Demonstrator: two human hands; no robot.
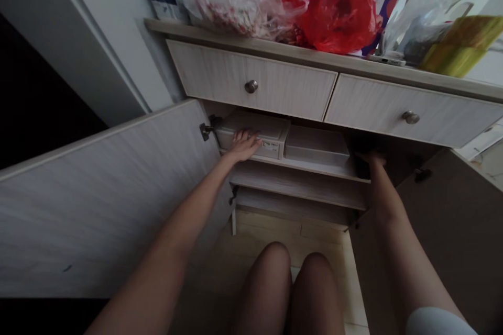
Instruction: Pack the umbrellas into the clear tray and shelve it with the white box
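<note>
While both doors (118, 193) of the cabinet (291, 89) stand open, my left hand (244, 146) rests, fingers spread, on the labelled box (272, 126) at the left of the cabinet's upper shelf (330, 169). A second box (316, 145) sits beside it, nearer the cabinet's middle. My right hand (373, 158) reaches into the cabinet's dark right end; I cannot tell whether it grips anything.

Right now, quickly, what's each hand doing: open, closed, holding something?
Left hand: open, fingers spread over the labelled box, not gripping it.
Right hand: in shadow right of the plain box; its grip cannot be told.
</note>
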